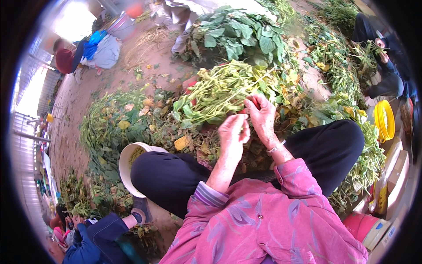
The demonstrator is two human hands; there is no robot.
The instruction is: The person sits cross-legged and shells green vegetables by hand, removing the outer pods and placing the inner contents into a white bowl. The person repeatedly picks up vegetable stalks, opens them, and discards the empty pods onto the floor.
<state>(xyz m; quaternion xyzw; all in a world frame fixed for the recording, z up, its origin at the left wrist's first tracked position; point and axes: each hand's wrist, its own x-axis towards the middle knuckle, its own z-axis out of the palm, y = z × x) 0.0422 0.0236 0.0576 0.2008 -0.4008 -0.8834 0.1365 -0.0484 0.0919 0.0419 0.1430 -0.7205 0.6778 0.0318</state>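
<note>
My left hand (232,132) is raised in front of my chest, its fingers bent together around what looks like a small green pod, mostly hidden. Close to its right, my right hand (262,114) has thumb and fingertips near each other at the edge of the plants; whether it holds anything is unclear. Just beyond both hands lies a heap of green bean plants with pods (217,90), with bits of red showing under it. A white bucket (124,165) with pale green contents stands beside my left knee.
Leafy cut plants (237,33) are piled farther ahead. Stripped stalks and leaves (112,132) cover the ground at left. A yellow basket (384,120) and a red container (359,227) stand at right. Other people sit at upper right, upper left and lower left.
</note>
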